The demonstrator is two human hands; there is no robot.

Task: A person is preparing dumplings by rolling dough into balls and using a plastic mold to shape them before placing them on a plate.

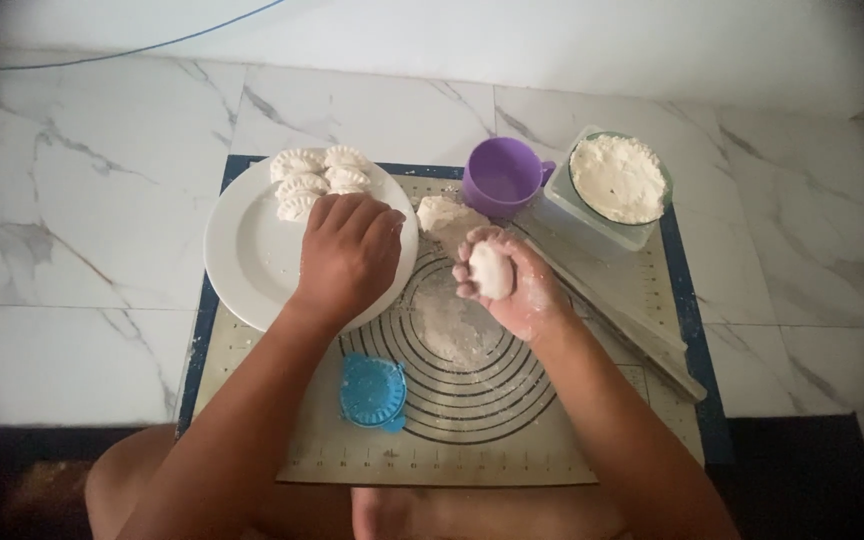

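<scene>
A dough ball [492,270] was cupped in the closed right hand [508,283] above the floured mat [452,430], while the left hand [347,255], fingers curled downward, grip unclear, was rested on the white plate [242,250] beside finished dumplings [317,178].

dumplings [314,178] on plate [242,255], cup [500,176] right

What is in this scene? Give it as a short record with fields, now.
left hand: left hand palm down on the white plate
right hand: right hand holds a dough piece, floury
plate holds: folded dumplings at its far edge
mat: baking mat with ring marks and spilled flour
on mat: blue dumpling press, dough lump, purple cup, rolling pin
far right: flour container
</scene>
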